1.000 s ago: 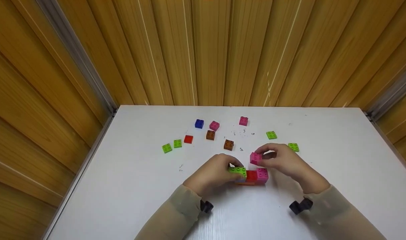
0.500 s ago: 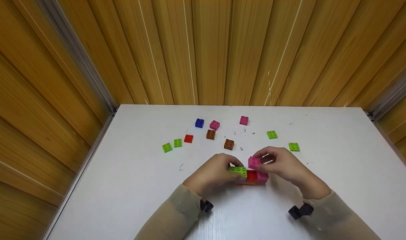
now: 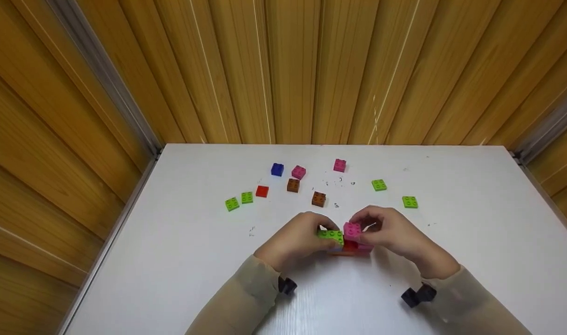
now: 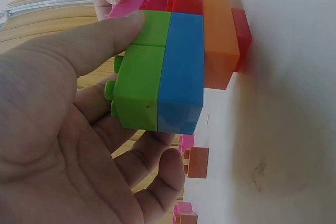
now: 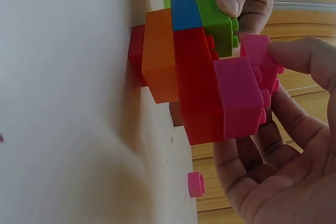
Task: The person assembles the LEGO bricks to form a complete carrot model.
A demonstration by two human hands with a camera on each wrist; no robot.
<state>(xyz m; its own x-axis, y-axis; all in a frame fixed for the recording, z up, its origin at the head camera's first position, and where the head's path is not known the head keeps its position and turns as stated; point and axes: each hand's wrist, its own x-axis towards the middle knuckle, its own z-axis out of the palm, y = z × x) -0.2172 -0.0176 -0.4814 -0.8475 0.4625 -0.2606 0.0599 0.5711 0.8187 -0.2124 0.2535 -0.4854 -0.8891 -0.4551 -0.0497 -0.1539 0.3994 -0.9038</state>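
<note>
Left of centre in the head view, my left hand (image 3: 293, 241) grips a stack of toy building bricks by its green bricks (image 4: 139, 80). These sit on a blue brick (image 4: 181, 74), with a red brick (image 5: 197, 87) beside it. An orange brick (image 5: 159, 59) lies beneath, over a lower red brick (image 5: 137, 55). One pink brick (image 5: 236, 90) is mounted at the right end. My right hand (image 3: 395, 235) pinches a loose pink brick (image 3: 352, 230) between thumb and fingers. It hangs just above the gap between the green and mounted pink bricks, apparently tilted.
Behind the hands on the white table (image 3: 185, 260) lie a blue brick (image 3: 277, 169), two pink bricks (image 3: 340, 165), two brown bricks (image 3: 319, 199) and a flat red brick (image 3: 262, 191). Several flat green bricks (image 3: 409, 202) lie at both sides. Wood-patterned walls (image 3: 293, 70) surround the table.
My right hand has moved left and down with the pink brick, from behind the stack to over its gap. My left hand has kept its grip with hardly any movement.
</note>
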